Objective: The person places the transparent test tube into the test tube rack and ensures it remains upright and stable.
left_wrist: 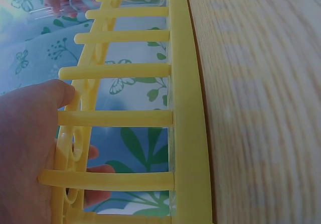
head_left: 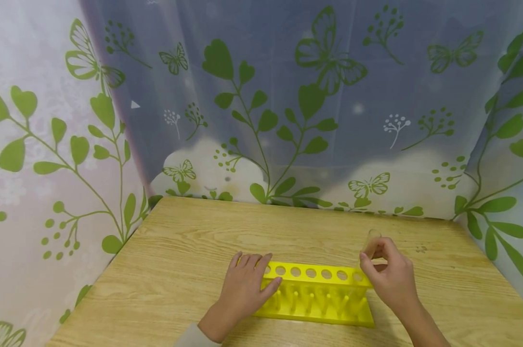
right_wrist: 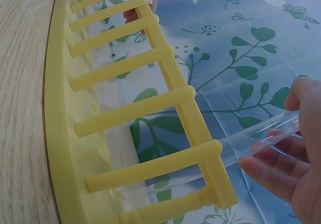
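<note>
A yellow test tube rack (head_left: 313,315) stands upright on the wooden table, with a row of round holes along its top and pegs behind its front side. My left hand (head_left: 244,286) grips the rack's left end, thumb at the front edge and fingers over the far side, as the left wrist view shows. At the other end, my right hand (head_left: 396,274) pinches the upper part of a clear glass test tube (right_wrist: 266,133) between thumb and fingers. That tube passes through the rightmost hole, its lower end down near the rack's base (right_wrist: 60,108).
The wooden table top (head_left: 179,231) extends around the rack on all sides. Behind it and at both sides hangs a cloth (head_left: 270,96) printed with green leaves and butterflies. A small dark mark (head_left: 421,249) shows on the table at the right.
</note>
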Available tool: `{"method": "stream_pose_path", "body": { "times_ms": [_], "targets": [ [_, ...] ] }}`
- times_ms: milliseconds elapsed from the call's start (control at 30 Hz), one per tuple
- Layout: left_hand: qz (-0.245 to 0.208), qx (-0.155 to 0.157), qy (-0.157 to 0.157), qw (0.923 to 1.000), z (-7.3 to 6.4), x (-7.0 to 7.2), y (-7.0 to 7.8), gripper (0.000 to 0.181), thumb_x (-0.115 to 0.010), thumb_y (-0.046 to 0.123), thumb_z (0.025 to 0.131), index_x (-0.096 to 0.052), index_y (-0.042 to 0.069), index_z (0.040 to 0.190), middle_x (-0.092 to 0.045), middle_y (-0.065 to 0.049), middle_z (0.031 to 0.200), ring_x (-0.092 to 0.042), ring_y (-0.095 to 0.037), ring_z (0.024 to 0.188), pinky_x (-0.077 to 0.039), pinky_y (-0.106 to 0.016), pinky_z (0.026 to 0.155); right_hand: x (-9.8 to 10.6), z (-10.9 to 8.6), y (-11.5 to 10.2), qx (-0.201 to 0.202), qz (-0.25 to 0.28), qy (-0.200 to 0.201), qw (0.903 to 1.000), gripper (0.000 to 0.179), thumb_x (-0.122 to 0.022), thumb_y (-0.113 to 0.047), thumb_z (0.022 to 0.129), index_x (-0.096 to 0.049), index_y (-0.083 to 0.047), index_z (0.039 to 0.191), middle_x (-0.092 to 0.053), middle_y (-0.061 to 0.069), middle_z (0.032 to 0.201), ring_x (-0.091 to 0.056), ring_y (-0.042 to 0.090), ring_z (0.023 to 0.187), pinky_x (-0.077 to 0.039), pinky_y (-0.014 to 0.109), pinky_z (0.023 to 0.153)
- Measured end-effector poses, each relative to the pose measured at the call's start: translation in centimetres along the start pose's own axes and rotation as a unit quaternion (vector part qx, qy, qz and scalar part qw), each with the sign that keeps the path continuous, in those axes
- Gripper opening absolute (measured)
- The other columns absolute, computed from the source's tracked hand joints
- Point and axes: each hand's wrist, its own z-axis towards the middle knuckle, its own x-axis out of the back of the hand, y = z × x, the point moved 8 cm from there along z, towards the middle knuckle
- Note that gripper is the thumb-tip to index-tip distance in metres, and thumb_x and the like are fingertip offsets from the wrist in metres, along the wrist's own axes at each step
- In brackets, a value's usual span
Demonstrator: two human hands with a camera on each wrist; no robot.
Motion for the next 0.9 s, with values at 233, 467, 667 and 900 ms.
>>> {"method": "stream_pose_path", "body": {
  "times_ms": [233,467,667,900],
  "targets": [
    [0.0,0.003,-0.005,1.0,0.1,0.04,-0.07,0.058,-0.046,0.056,0.097,-0.057,0.014,0.134,-0.063,-0.002,0.119,-0.057,-0.024,0.111,-0.036,-0.051,0.106,-0.11,0.12,0.09,0.002,0.001,-0.001,1.0,0.022,-0.067,0.007,0.081,-0.055,-0.008,0.092,-0.057,-0.005,0.079,-0.058,-0.005,0.071,-0.051,0.014,0.054],
    [0.005,0.004,-0.01,0.9999,0.15,0.08,-0.08,0.058,-0.044,0.057,0.097,-0.057,0.015,0.134,-0.063,-0.002,0.119,-0.057,-0.023,0.11,-0.036,-0.05,0.106,-0.17,0.15,0.17,-0.001,-0.002,-0.004,1.0,0.022,-0.068,0.006,0.081,-0.055,-0.008,0.092,-0.057,-0.005,0.079,-0.058,-0.006,0.071,-0.051,0.014,0.053],
    [0.003,0.006,-0.013,0.9999,0.12,0.0,-0.1,0.059,-0.043,0.058,0.097,-0.057,0.015,0.135,-0.063,-0.002,0.119,-0.057,-0.023,0.11,-0.036,-0.05,0.106,-0.24,0.01,0.26,-0.005,-0.006,-0.008,0.9999,0.022,-0.068,0.005,0.082,-0.055,-0.008,0.093,-0.057,-0.005,0.078,-0.058,-0.005,0.071,-0.051,0.014,0.054],
    [0.003,0.004,-0.009,0.9999,-0.02,-0.1,-0.1,0.058,-0.044,0.058,0.097,-0.057,0.016,0.134,-0.063,-0.001,0.119,-0.057,-0.023,0.11,-0.036,-0.05,0.106,-0.39,-0.2,0.38,-0.012,-0.007,-0.015,0.9998,0.02,-0.067,0.004,0.083,-0.055,-0.008,0.094,-0.057,-0.004,0.079,-0.058,-0.005,0.072,-0.052,0.014,0.054]
  ]
}}
